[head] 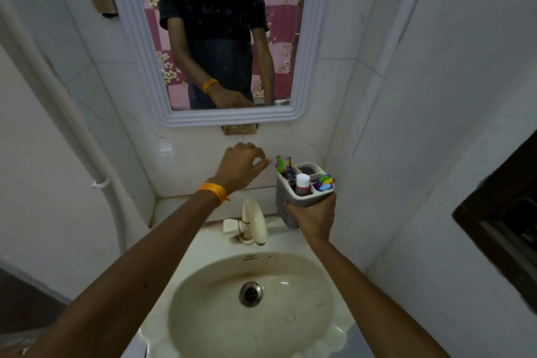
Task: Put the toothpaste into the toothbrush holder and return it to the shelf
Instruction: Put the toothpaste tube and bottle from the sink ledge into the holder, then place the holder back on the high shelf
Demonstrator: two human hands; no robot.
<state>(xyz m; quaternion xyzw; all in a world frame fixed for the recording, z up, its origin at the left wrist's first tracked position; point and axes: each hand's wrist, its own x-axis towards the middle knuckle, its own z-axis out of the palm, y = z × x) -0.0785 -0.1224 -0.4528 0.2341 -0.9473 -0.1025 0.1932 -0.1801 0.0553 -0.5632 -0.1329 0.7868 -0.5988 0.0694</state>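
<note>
the right hand (315, 213) is wrapped tight around the bottom of the toothbrush holder (302, 192) and holds it up in the air, in the middle right of the frame, above the back edge of the sink (305, 325). the toothpaste (302, 183) stands up inside one of the holder's front pockets, white cap on top. toothbrushes (325, 182) poke out of other pockets. so the first part of the job looks done: the toothpaste is in.

the left hand (239, 166) is up in the middle of the frame, just left of the holder and not touching it. its fingers are loosely curled and a bit apart, and it holds nothing that i can see. it has an orange band (213, 190) at the wrist.

what is left is putting the holder back on the shelf. the holder is not resting on anything yet.

i cannot make out the shelf for sure. there is a narrow ledge along the wall behind the tap (255, 221), but i cannot tell if that is it. the bottom of the holder is hidden by the right hand. the mirror (220, 38) cuts off at the hands.
</note>
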